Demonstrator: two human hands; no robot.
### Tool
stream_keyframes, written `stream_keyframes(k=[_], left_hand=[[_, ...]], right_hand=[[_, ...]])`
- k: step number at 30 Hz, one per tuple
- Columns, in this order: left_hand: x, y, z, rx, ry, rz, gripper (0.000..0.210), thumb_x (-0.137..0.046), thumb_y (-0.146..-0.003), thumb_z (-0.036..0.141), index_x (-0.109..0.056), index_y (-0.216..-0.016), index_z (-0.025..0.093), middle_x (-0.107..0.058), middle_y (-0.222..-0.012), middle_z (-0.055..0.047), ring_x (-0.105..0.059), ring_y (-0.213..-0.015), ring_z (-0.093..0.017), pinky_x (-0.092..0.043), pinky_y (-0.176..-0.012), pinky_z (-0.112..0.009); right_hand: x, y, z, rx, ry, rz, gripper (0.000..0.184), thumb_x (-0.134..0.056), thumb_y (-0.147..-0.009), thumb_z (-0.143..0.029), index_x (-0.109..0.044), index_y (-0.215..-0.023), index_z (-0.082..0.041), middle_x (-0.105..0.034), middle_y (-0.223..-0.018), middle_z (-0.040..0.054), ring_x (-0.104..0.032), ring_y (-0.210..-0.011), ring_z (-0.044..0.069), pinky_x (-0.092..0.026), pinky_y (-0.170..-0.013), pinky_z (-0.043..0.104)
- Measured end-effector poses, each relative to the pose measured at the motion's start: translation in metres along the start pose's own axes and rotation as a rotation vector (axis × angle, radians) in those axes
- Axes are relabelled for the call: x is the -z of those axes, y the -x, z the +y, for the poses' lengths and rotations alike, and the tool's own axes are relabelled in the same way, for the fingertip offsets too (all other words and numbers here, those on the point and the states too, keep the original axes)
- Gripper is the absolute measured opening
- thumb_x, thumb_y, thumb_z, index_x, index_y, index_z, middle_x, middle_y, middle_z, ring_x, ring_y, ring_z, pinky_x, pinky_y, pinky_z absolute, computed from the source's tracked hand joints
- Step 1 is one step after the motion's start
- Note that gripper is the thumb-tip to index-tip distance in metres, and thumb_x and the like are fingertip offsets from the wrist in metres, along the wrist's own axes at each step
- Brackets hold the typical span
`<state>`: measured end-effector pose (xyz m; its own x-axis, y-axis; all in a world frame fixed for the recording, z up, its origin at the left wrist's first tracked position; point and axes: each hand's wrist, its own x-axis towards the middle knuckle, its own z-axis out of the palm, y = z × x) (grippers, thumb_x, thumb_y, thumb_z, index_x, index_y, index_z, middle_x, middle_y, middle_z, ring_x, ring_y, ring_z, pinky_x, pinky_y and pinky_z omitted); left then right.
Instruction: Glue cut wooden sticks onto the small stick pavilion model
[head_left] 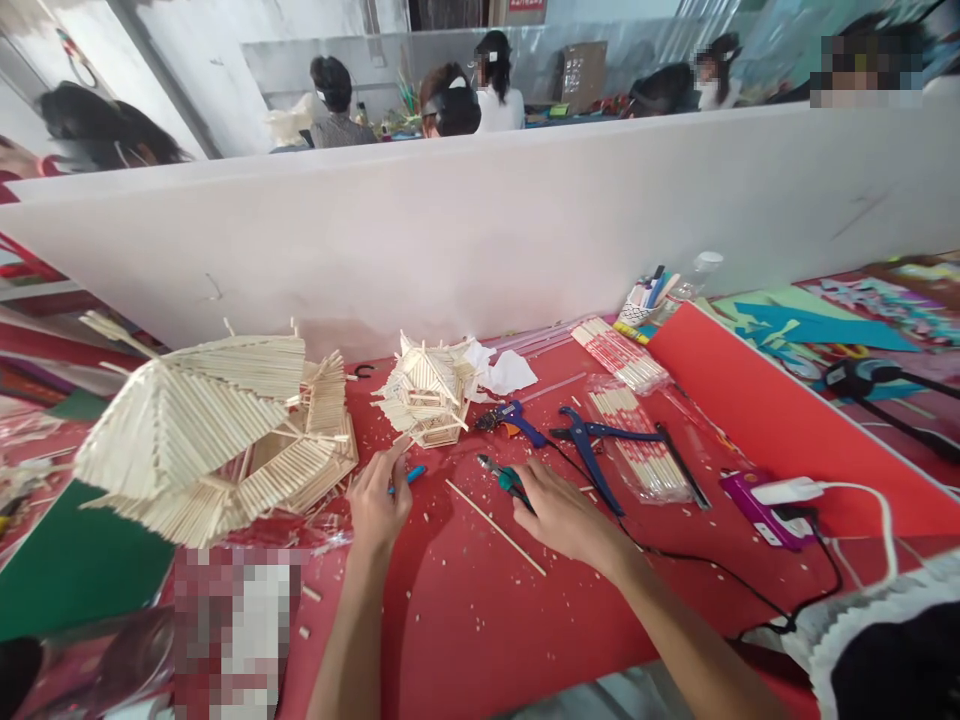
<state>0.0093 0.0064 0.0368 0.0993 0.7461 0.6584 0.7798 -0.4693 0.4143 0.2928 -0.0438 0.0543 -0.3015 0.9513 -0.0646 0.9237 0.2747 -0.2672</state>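
My right hand (562, 505) is closed around small cutting pliers (514, 484) with dark green handles, their jaws pointing left. My left hand (381, 492) reaches to the front of a small pavilion model (426, 390) made of thin wooden sticks. Its fingertips are bent together at the model's lower edge, and whatever they hold is too small to make out. Beside its thumb lies a blue pen (416, 474), partly hidden. A single thin stick (495, 527) lies slantwise on the red table between my hands. A larger stick-built pavilion (217, 430) stands to the left.
Beyond the small model are white tissue (510, 371), a blue glue gun (523, 423) and a blue ratchet-like cutter (589, 450). Packs of sticks (637, 440), a purple power strip (769, 510) and cables lie right. A white partition (480, 230) crosses the back; people sit behind it.
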Motion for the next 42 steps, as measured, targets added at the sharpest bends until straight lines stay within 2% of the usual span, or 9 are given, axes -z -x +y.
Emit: stream_keyframes(k=[10, 13, 17, 19, 23, 29, 33, 36, 42], left_hand=[[-0.006, 0.004, -0.004, -0.012, 0.026, -0.009, 0.025, -0.052, -0.1, 0.019, -0.069, -0.118, 0.021, -0.077, -0.098, -0.005, -0.073, -0.084, -0.016, -0.055, -0.08, -0.027], [-0.008, 0.005, -0.006, -0.025, 0.037, -0.043, 0.024, -0.051, -0.1, 0.019, -0.069, -0.116, 0.021, -0.077, -0.094, -0.004, -0.073, -0.081, -0.016, -0.055, -0.079, -0.027], [-0.009, 0.006, -0.006, -0.093, 0.047, -0.054, 0.025, -0.05, -0.1, 0.019, -0.068, -0.118, 0.02, -0.076, -0.093, -0.004, -0.073, -0.081, -0.016, -0.055, -0.077, -0.026], [-0.01, 0.006, -0.005, -0.107, 0.064, -0.062, 0.025, -0.05, -0.101, 0.019, -0.068, -0.118, 0.02, -0.076, -0.092, -0.003, -0.073, -0.08, -0.016, -0.055, -0.075, -0.025], [-0.012, 0.006, -0.002, -0.084, 0.122, -0.092, 0.024, -0.049, -0.101, 0.021, -0.069, -0.115, 0.02, -0.076, -0.09, -0.003, -0.072, -0.077, -0.015, -0.054, -0.072, -0.024], [-0.014, 0.004, 0.003, -0.034, 0.205, -0.105, 0.028, -0.05, -0.102, 0.026, -0.071, -0.119, 0.02, -0.078, -0.094, -0.004, -0.072, -0.078, -0.015, -0.055, -0.075, -0.024], [-0.014, 0.003, 0.005, 0.004, 0.252, -0.131, 0.031, -0.049, -0.103, 0.029, -0.072, -0.122, 0.019, -0.078, -0.094, -0.004, -0.071, -0.077, -0.014, -0.056, -0.077, -0.025], [-0.014, 0.004, 0.004, 0.016, 0.265, -0.133, 0.031, -0.048, -0.103, 0.03, -0.072, -0.119, 0.019, -0.078, -0.097, -0.005, -0.072, -0.081, -0.015, -0.056, -0.078, -0.026], [-0.014, 0.004, 0.007, 0.026, 0.291, -0.149, 0.03, -0.049, -0.102, 0.03, -0.073, -0.116, 0.02, -0.078, -0.095, -0.005, -0.073, -0.082, -0.016, -0.056, -0.075, -0.026]], right_hand=[[-0.024, -0.014, -0.01, 0.014, 0.093, 0.11, 0.052, -0.061, -0.097, -0.045, -0.06, -0.135, -0.01, -0.065, -0.123, 0.0214, -0.06, -0.113, 0.037, -0.046, -0.098, 0.05], [-0.014, -0.015, 0.016, -0.048, 0.047, 0.188, 0.053, -0.052, -0.103, -0.05, -0.056, -0.141, -0.014, -0.064, -0.126, 0.0198, -0.06, -0.113, 0.034, -0.046, -0.097, 0.046], [0.001, -0.01, 0.077, -0.291, 0.2, 0.303, 0.058, -0.049, -0.103, -0.047, -0.05, -0.145, -0.007, -0.062, -0.13, 0.0256, -0.056, -0.119, 0.038, -0.043, -0.098, 0.048], [0.0, -0.006, 0.102, -0.374, 0.3, 0.263, 0.061, -0.053, -0.101, -0.045, -0.048, -0.146, -0.005, -0.063, -0.13, 0.0277, -0.056, -0.119, 0.04, -0.041, -0.099, 0.049], [-0.012, -0.001, 0.123, -0.335, 0.385, 0.198, 0.066, -0.056, -0.099, -0.045, -0.047, -0.147, -0.001, -0.06, -0.134, 0.0302, -0.053, -0.124, 0.041, -0.037, -0.105, 0.049], [-0.011, 0.001, 0.119, -0.323, 0.395, 0.202, 0.053, -0.045, -0.103, -0.034, -0.047, -0.145, -0.001, -0.061, -0.125, 0.0306, -0.056, -0.117, 0.041, -0.04, -0.1, 0.052], [0.013, 0.005, 0.108, -0.343, 0.304, 0.273, 0.052, -0.035, -0.107, -0.033, -0.046, -0.145, 0.0, -0.062, -0.122, 0.0301, -0.06, -0.114, 0.04, -0.044, -0.098, 0.052], [0.036, 0.011, 0.09, -0.242, 0.046, 0.313, 0.052, -0.032, -0.108, -0.038, -0.044, -0.148, -0.007, -0.062, -0.127, 0.0262, -0.063, -0.113, 0.037, -0.05, -0.093, 0.046], [0.056, 0.01, 0.036, 0.013, -0.454, 0.039, 0.046, -0.032, -0.108, -0.045, -0.056, -0.14, -0.023, -0.069, -0.131, 0.0121, -0.068, -0.115, 0.027, -0.051, -0.097, 0.038]])
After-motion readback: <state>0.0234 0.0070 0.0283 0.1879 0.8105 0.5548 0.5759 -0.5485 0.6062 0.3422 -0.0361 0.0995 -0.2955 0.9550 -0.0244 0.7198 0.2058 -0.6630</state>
